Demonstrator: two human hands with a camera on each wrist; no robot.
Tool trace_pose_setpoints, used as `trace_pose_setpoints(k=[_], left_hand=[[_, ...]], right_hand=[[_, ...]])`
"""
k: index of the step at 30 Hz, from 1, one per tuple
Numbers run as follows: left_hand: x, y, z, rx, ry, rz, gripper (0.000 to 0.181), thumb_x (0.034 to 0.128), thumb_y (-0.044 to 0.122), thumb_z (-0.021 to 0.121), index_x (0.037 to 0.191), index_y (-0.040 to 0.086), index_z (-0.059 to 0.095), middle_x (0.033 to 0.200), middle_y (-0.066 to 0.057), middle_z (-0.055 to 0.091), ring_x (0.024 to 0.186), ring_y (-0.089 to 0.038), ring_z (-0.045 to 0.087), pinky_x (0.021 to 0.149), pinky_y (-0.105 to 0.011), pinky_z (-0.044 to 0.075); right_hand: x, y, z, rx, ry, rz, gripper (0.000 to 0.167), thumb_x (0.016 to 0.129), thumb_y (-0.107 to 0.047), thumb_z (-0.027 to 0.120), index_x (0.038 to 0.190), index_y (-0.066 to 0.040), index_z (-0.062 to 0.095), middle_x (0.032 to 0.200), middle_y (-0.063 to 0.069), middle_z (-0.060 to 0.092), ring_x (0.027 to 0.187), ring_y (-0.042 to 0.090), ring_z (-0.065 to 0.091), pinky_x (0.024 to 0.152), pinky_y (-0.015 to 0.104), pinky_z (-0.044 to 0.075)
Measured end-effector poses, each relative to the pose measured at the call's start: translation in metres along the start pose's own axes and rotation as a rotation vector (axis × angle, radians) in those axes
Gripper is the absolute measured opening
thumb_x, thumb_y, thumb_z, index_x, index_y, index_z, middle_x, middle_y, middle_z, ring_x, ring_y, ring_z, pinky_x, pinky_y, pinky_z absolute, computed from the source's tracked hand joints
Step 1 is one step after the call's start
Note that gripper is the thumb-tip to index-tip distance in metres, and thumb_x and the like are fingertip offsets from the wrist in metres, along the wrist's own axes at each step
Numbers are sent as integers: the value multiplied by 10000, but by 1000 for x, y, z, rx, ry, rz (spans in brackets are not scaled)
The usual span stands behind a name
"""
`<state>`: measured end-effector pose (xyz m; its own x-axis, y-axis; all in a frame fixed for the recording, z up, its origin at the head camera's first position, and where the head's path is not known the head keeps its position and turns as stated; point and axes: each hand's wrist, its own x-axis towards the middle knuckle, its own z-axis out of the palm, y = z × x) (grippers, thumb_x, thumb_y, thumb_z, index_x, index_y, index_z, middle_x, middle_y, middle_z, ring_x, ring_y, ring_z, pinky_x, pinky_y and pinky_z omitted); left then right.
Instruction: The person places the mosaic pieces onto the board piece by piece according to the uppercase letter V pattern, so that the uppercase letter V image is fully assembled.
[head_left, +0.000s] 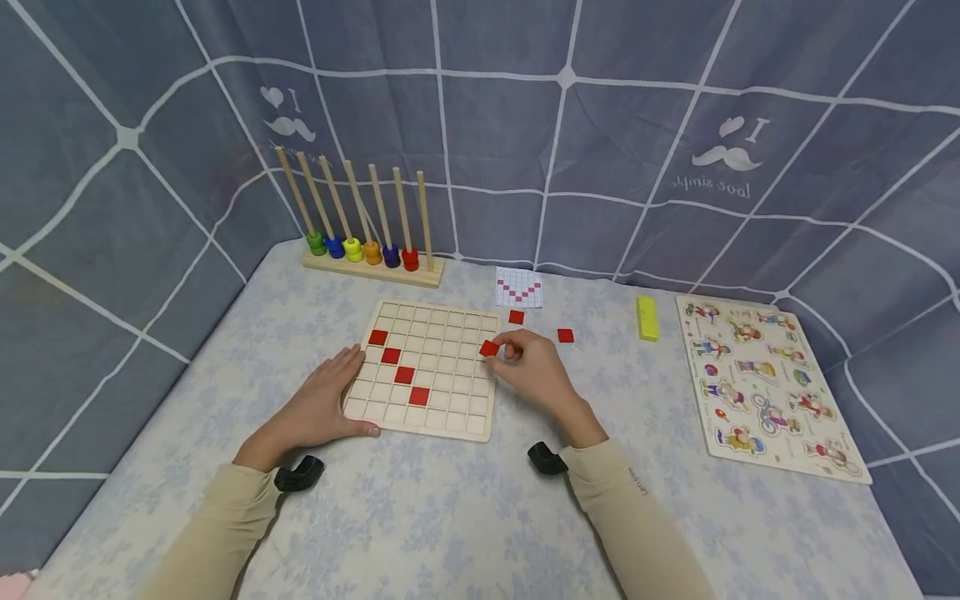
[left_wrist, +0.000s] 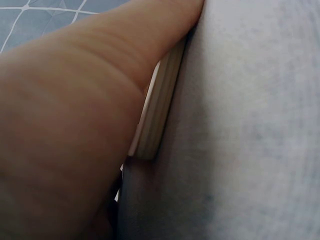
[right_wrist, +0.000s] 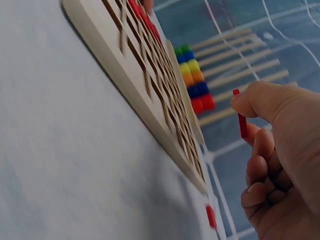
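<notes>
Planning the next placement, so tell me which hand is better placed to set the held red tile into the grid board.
Probably the right hand: it already pinches the red tile near the grid board's right edge. The left hand rests at the board's left edge.

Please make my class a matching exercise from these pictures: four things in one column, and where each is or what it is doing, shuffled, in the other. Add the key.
Things
1. Left hand
2. Yellow block
3. Right hand
4. Peg stand

Places and states
A. At the back left of the table
B. Pinching a red tile
C. At the left side of the grid board
D. Just left of the picture board

Pairs: 1-C, 2-D, 3-B, 4-A
</notes>
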<state>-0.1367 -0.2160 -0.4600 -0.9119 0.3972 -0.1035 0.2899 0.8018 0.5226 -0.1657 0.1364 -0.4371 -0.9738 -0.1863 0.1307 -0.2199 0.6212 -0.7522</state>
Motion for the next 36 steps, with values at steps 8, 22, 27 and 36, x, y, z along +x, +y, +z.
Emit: trace_pose_setpoints(k=[8, 22, 27, 36], left_hand=[[0, 0, -2, -1, 6, 9, 1334, 694, 580, 891, 1624, -27, 152, 1699, -252, 123, 1571, -458, 107, 1242, -654, 126], [0, 0, -1, 1, 22, 4, 1334, 685, 588, 893, 1629, -6, 161, 1699, -244, 136, 1569, -459, 119, 1239, -659, 135], [0, 1, -2, -8, 28, 3, 1337, 684, 587, 894, 1628, -10, 160, 1700, -244, 132, 1571, -458, 111, 1241, -659, 129], [-1, 1, -1, -12, 23, 8, 1332, 687, 582, 892, 1625, -20, 163, 1695, -255, 138, 1564, -473, 118, 1232, -672, 133]], right_hand=[[0, -15, 31, 16, -112, -60, 206, 894, -191, 767, 1058, -69, 748, 766, -36, 584, 709, 104, 523, 713, 244, 477], [3, -27, 50, -142, -260, -110, 181, 947, -236, 732, 1045, -84, 739, 701, -84, 511, 679, 71, 475, 827, 271, 482], [5, -30, 51, -131, -238, -111, 172, 935, -203, 744, 1044, -71, 757, 676, -83, 515, 632, 52, 460, 793, 257, 473], [1, -33, 55, -70, -212, -18, 240, 912, -181, 771, 1117, -57, 782, 694, -75, 606, 631, 47, 492, 772, 235, 488]])
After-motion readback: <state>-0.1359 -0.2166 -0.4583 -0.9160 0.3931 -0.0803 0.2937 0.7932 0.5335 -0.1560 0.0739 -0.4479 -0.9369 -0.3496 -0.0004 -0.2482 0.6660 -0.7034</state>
